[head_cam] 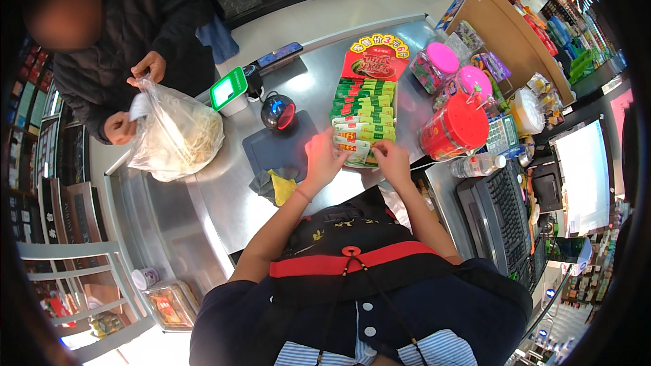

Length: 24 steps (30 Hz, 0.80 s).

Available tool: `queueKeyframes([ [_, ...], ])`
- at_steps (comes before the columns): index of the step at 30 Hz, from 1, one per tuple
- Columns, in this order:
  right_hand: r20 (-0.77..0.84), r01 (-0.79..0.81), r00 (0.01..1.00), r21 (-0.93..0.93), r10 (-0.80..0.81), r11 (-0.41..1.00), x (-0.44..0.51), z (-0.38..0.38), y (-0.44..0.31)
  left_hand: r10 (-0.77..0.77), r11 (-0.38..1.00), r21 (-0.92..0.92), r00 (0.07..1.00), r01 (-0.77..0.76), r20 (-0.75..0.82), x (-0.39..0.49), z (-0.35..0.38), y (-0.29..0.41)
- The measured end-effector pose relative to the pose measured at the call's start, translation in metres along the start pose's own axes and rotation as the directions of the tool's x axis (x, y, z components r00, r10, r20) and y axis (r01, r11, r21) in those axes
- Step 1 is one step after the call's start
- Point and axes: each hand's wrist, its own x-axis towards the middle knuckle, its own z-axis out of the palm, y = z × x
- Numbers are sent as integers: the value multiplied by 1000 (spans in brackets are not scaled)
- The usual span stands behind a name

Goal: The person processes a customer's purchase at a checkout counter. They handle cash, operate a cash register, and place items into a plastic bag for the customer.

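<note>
A cardboard display box (377,63) of small green and white packets (363,107) stands on the metal counter before me, its red header at the far end. My left hand (324,160) is at the box's near left corner, its thumb over the front packet (352,149) and its fingers along the left side. Across from it, my right hand (394,161) has its fingers curled at the near right edge. Whether those fingertips pinch a packet or only touch the edge is hard to see.
A person (137,25) across the counter (224,198) handles a clear plastic bag (178,137). A round scanner (278,112) and a yellow cloth (283,188) are left of my hands. Right are a red tub (454,127), pink-lidded jars (441,58), a water bottle (477,165) and a keyboard (508,213).
</note>
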Motion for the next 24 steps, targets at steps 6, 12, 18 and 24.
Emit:
queueKeyframes([
  [6,-195,180,955,-220,-224,959,7,-32,-20,287,928,223,955,-297,77,19,-7,41],
  [12,-11,241,963,-412,-269,879,4,-5,2,212,914,312,962,-258,174,36,39,20],
  [18,82,142,990,-412,-118,900,-7,-4,2,238,941,217,963,-262,130,38,21,32],
  [24,-92,173,974,-296,-208,940,-10,-15,3,287,932,216,956,-292,54,4,-13,26],
])
